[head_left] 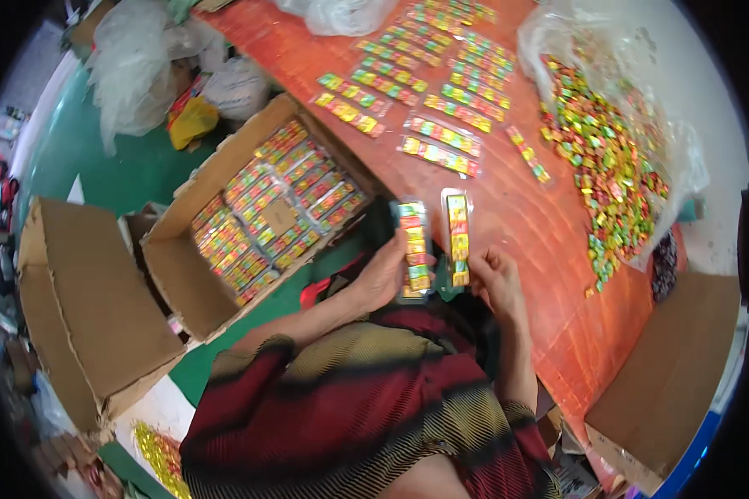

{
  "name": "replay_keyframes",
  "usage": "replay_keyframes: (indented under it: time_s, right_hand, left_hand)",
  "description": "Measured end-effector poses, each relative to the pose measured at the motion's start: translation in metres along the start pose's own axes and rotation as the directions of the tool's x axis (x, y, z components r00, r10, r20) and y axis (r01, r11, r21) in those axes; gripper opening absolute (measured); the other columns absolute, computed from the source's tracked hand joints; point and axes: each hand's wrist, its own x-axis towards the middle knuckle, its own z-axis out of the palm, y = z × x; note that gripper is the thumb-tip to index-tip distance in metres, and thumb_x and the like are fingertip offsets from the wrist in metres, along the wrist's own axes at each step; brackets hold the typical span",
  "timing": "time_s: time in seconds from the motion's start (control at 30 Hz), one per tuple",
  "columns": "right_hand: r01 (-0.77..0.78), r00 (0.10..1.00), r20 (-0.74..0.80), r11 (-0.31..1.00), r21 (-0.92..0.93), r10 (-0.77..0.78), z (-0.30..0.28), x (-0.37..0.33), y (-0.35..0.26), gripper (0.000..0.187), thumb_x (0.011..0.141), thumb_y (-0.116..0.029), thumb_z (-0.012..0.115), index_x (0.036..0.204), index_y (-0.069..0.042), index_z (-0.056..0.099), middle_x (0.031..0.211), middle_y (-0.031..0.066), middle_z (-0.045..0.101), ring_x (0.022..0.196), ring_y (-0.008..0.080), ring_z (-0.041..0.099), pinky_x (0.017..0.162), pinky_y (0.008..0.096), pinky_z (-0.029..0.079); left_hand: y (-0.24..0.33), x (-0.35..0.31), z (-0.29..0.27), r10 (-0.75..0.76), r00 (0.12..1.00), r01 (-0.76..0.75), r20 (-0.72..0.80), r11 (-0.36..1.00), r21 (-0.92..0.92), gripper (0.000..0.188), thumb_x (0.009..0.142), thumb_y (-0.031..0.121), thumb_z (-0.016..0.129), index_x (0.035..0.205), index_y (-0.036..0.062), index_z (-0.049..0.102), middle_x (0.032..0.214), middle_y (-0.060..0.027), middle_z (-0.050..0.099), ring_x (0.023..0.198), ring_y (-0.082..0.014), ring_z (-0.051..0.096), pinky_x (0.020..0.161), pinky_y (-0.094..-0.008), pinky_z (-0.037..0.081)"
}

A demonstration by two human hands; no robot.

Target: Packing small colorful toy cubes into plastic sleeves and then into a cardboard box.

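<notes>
My left hand (381,273) is closed around a small stack of clear-sleeved strip packs (414,248), each with a row of small yellow, red and green foil-wrapped cubes. Just to its right, my right hand (499,281) pinches the lower part of a single strip pack (458,237) in a clear sleeve. Both are held upright over the near edge of the red-covered table, side by side with a narrow gap between them. More strip packs (441,156) lie in rows on the table beyond my hands. One separate strip (528,155) lies further right.
Left of me, an open carton (183,287) holds layers of packed strips. A large heap of loose wrapped cubes (612,179) spills from a clear plastic bag (682,154) on the right. Another brown carton (666,366) stands at the lower right. Plastic bags (133,79) hang at the upper left.
</notes>
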Motion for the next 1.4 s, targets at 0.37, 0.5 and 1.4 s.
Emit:
replay_keyframes:
  time_s: [0.37, 0.5, 1.4]
  right_hand:
    - [0.331, 0.925, 0.074, 0.695, -0.638, -0.373, 0.04, -0.015, -0.009, 0.014, 0.08, -0.012, 0.055, 0.088, 0.0, 0.055, 0.072, 0.0094, 0.056, 0.064, 0.0224, 0.057, 0.06, 0.0312, 0.047]
    - [0.664, 0.661, 0.198, 0.44, -0.605, -0.724, 0.043, 0.004, -0.027, 0.019, 0.083, -0.012, 0.052, 0.097, 0.0, 0.056, 0.085, 0.0138, 0.058, 0.087, 0.0224, 0.057, 0.073, 0.0278, 0.044]
    - [0.447, 0.816, 0.547, 0.803, -0.393, -0.187, 0.104, 0.063, -0.016, 0.019, 0.085, -0.016, 0.048, 0.088, 0.002, 0.054, 0.071, 0.0098, 0.055, 0.067, 0.013, 0.051, 0.062, 0.0257, 0.042]
  left_hand:
    - [0.014, -0.013, 0.006, -0.001, 0.989, 0.064, -0.145, 0.899, 0.432, 0.045, 0.074, 0.013, 0.062, 0.114, 0.0042, 0.041, 0.091, -0.0024, 0.051, 0.077, -0.0084, 0.052, 0.066, -0.0226, 0.046]
    - [0.02, -0.019, -0.008, -0.301, 0.95, 0.175, 0.076, 0.721, 0.67, 0.044, 0.065, 0.013, 0.067, 0.103, 0.0009, 0.049, 0.085, -0.0046, 0.054, 0.073, -0.0115, 0.053, 0.063, -0.0242, 0.045]
    - [0.079, -0.081, -0.061, -0.284, 0.942, 0.335, -0.177, 0.781, 0.527, 0.046, 0.077, 0.025, 0.061, 0.112, 0.0003, 0.043, 0.079, -0.007, 0.058, 0.059, -0.0129, 0.06, 0.044, -0.0236, 0.05]
